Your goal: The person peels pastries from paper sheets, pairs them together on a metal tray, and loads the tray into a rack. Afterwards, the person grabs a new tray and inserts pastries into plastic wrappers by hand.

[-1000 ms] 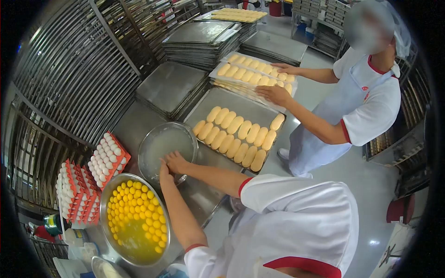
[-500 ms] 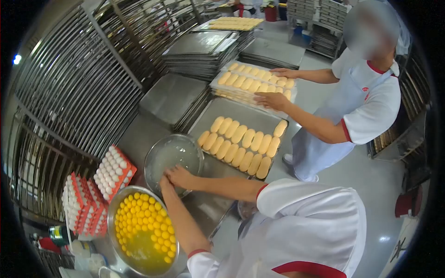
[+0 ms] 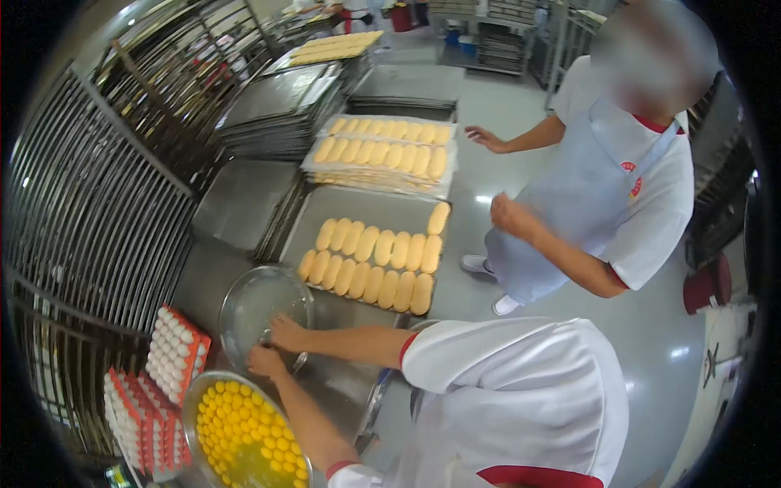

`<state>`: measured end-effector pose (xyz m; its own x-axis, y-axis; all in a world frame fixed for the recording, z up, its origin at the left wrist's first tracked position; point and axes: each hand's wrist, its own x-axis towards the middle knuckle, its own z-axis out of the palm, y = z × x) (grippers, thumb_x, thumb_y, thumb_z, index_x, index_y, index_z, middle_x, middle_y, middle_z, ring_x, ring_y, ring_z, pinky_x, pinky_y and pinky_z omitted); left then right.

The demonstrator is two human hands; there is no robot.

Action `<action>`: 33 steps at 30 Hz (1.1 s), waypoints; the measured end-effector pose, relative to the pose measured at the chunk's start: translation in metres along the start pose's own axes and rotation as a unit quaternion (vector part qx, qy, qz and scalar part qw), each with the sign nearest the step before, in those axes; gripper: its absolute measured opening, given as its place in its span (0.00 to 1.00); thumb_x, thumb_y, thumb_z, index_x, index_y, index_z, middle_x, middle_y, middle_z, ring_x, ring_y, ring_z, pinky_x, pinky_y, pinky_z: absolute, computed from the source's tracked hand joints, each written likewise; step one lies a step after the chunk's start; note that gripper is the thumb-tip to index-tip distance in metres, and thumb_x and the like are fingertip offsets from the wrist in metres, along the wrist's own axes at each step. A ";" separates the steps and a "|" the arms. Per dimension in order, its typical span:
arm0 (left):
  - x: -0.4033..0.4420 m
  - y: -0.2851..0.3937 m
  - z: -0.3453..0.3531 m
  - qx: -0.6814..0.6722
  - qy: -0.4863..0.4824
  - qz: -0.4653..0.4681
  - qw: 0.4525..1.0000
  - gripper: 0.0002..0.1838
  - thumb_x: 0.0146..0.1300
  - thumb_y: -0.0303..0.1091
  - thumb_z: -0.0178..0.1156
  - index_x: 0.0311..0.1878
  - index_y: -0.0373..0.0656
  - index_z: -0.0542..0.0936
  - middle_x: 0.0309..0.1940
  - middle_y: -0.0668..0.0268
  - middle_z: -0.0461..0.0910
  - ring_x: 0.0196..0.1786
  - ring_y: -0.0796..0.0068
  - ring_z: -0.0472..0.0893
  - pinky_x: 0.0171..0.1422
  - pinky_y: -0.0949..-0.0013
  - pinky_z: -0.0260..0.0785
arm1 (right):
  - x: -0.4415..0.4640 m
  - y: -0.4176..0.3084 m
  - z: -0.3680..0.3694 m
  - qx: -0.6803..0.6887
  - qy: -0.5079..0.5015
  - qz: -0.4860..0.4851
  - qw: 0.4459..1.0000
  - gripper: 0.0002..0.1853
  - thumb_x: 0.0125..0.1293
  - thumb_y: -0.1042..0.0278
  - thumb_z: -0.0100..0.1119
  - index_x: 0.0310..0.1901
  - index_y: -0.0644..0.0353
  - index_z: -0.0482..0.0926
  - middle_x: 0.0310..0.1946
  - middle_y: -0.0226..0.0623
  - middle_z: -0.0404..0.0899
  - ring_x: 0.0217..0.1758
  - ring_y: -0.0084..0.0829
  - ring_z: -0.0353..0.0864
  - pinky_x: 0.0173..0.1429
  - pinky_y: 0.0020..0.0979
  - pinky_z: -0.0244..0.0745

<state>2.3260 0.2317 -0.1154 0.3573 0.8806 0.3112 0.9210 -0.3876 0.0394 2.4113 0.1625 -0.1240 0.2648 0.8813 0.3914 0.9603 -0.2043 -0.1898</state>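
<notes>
Over the metal bowl of cloudy liquid (image 3: 244, 302), my right hand (image 3: 288, 333) is closed, fingers curled down. My left hand (image 3: 265, 360), closed too, is just below it at the near rim. A small pale, shiny bit shows between them, too small to name; what either hand holds is hidden. Close to my left forearm is the large metal bowl (image 3: 190, 411) with many yolks (image 3: 244, 419) in yellowish liquid. White eggs (image 3: 172, 346) stand in tilted red trays (image 3: 198, 358), with more stacked egg trays (image 3: 154, 427) beside them.
Beyond the bowls lies a baking tray (image 3: 325, 213) with rows of oblong cakes (image 3: 366, 244), behind it a paper-lined stack of cakes (image 3: 378, 154). Piled metal trays (image 3: 244, 203) and a rack (image 3: 89, 187) stand left. A co-worker (image 3: 602, 179) stands at the right.
My hands have moved slightly apart, the left now lower at the rim. The co-worker's hands have come off the cake stack. The view has shifted, moving the table items left.
</notes>
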 end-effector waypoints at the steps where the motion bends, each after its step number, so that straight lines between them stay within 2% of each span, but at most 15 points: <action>1: -0.003 0.005 -0.018 0.035 -0.029 0.004 0.999 0.14 0.55 0.44 0.59 0.37 0.44 0.82 0.40 0.57 0.81 0.48 0.52 0.77 0.51 0.52 0.69 | 0.004 -0.001 0.003 -0.016 -0.029 0.004 0.999 0.11 0.55 0.62 0.55 0.36 0.52 0.85 0.43 0.38 0.79 0.57 0.37 0.68 0.63 0.46 0.57; 2: -0.004 0.008 -0.028 0.073 -0.056 0.011 0.996 0.15 0.56 0.43 0.59 0.42 0.44 0.80 0.44 0.59 0.80 0.50 0.53 0.77 0.53 0.52 0.69 | 0.010 -0.003 0.009 0.007 -0.032 0.012 0.999 0.11 0.55 0.62 0.55 0.35 0.54 0.85 0.45 0.40 0.78 0.57 0.39 0.69 0.64 0.47 0.56; 4: 0.001 0.000 -0.013 0.130 -0.011 0.033 0.991 0.14 0.58 0.42 0.56 0.42 0.44 0.81 0.45 0.59 0.79 0.49 0.55 0.77 0.50 0.54 0.68 | 0.008 -0.001 0.005 0.023 -0.035 0.038 0.998 0.12 0.56 0.61 0.54 0.35 0.56 0.85 0.47 0.43 0.78 0.57 0.41 0.70 0.65 0.48 0.55; 6: 0.003 0.002 -0.013 0.123 0.010 0.033 0.992 0.12 0.59 0.41 0.54 0.39 0.45 0.82 0.47 0.60 0.78 0.49 0.56 0.76 0.46 0.55 0.67 | 0.006 -0.005 -0.010 0.017 -0.021 0.016 1.000 0.12 0.56 0.62 0.55 0.35 0.55 0.85 0.48 0.43 0.77 0.60 0.42 0.67 0.66 0.50 0.54; 11: -0.002 0.009 -0.018 0.206 0.110 0.055 0.971 0.11 0.57 0.44 0.53 0.33 0.49 0.80 0.40 0.67 0.74 0.43 0.62 0.73 0.40 0.60 0.65 | -0.001 -0.011 -0.022 0.055 -0.003 0.029 0.998 0.11 0.53 0.61 0.56 0.36 0.49 0.85 0.48 0.40 0.77 0.61 0.42 0.66 0.64 0.51 0.56; 16: -0.011 0.002 -0.008 0.158 0.137 0.113 0.971 0.11 0.58 0.43 0.52 0.36 0.49 0.80 0.48 0.67 0.73 0.47 0.59 0.71 0.41 0.57 0.65 | -0.016 -0.007 -0.025 0.055 0.061 0.006 0.997 0.11 0.53 0.59 0.57 0.35 0.49 0.85 0.49 0.42 0.74 0.62 0.43 0.63 0.64 0.53 0.55; 18: -0.014 0.002 -0.017 0.162 0.091 0.078 0.979 0.12 0.58 0.43 0.52 0.38 0.47 0.79 0.52 0.63 0.72 0.50 0.56 0.71 0.43 0.56 0.65 | -0.018 -0.005 -0.049 0.148 -0.052 0.042 0.987 0.15 0.49 0.61 0.63 0.39 0.56 0.84 0.55 0.49 0.70 0.66 0.49 0.58 0.65 0.57 0.52; 19: -0.016 0.003 -0.020 0.165 0.090 0.082 0.979 0.12 0.58 0.43 0.52 0.38 0.47 0.79 0.52 0.63 0.72 0.50 0.56 0.71 0.43 0.56 0.65 | -0.021 -0.005 -0.053 0.152 -0.051 0.046 0.986 0.15 0.49 0.61 0.63 0.39 0.56 0.84 0.55 0.49 0.70 0.66 0.49 0.58 0.65 0.57 0.52; 21: -0.020 0.011 -0.032 0.176 0.088 0.082 0.977 0.14 0.59 0.43 0.52 0.41 0.46 0.79 0.55 0.62 0.70 0.52 0.55 0.70 0.46 0.54 0.65 | -0.020 -0.005 -0.038 0.121 0.038 0.041 0.991 0.15 0.49 0.60 0.63 0.38 0.58 0.84 0.56 0.49 0.69 0.66 0.49 0.58 0.65 0.57 0.52; 22: -0.024 0.018 -0.041 0.175 0.090 0.084 0.977 0.14 0.59 0.43 0.52 0.41 0.46 0.79 0.55 0.62 0.70 0.52 0.55 0.70 0.46 0.54 0.65 | -0.020 -0.006 -0.035 0.119 0.040 0.042 0.991 0.15 0.49 0.60 0.63 0.38 0.58 0.84 0.56 0.49 0.69 0.66 0.49 0.58 0.65 0.57 0.52; 24: -0.039 0.029 -0.070 0.092 0.098 0.067 0.989 0.12 0.58 0.37 0.54 0.41 0.43 0.79 0.51 0.62 0.73 0.51 0.56 0.72 0.49 0.53 0.66 | -0.028 -0.011 -0.039 0.131 0.127 0.076 0.980 0.14 0.50 0.58 0.62 0.39 0.53 0.84 0.54 0.46 0.68 0.64 0.46 0.59 0.61 0.53 0.55; 25: -0.044 0.033 -0.084 0.046 0.116 0.062 0.990 0.11 0.58 0.37 0.54 0.41 0.43 0.79 0.51 0.61 0.73 0.51 0.56 0.72 0.49 0.53 0.66 | -0.029 -0.010 -0.043 0.125 0.131 0.079 0.980 0.14 0.50 0.58 0.62 0.39 0.53 0.84 0.54 0.46 0.68 0.64 0.46 0.59 0.61 0.53 0.55; 27: -0.054 0.035 -0.098 -0.037 0.158 0.077 0.984 0.11 0.58 0.36 0.54 0.41 0.43 0.78 0.51 0.61 0.73 0.51 0.55 0.72 0.49 0.53 0.66 | -0.035 -0.010 -0.058 0.099 0.045 0.075 0.991 0.17 0.47 0.58 0.64 0.40 0.53 0.83 0.55 0.49 0.67 0.64 0.47 0.59 0.61 0.53 0.55; 31: -0.072 0.037 -0.119 -0.193 0.256 0.149 0.935 0.11 0.57 0.35 0.54 0.42 0.42 0.78 0.50 0.60 0.73 0.50 0.55 0.73 0.49 0.54 0.66 | -0.053 -0.010 -0.082 0.119 0.036 0.065 0.990 0.19 0.44 0.58 0.66 0.41 0.53 0.83 0.56 0.49 0.66 0.64 0.48 0.58 0.60 0.52 0.55; 33: -0.085 0.042 -0.130 -0.239 0.283 0.174 0.912 0.11 0.57 0.34 0.55 0.42 0.42 0.78 0.49 0.60 0.74 0.50 0.55 0.73 0.50 0.54 0.66 | -0.059 -0.007 -0.077 0.178 0.061 0.053 0.981 0.21 0.42 0.59 0.67 0.41 0.54 0.82 0.55 0.50 0.66 0.65 0.49 0.56 0.60 0.53 0.55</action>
<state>2.3144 0.1048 -0.0166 0.3524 0.4518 0.8196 0.5455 -0.8108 0.2124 2.3956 0.0793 -0.0769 0.3916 0.8007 0.4534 0.8408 -0.1112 -0.5298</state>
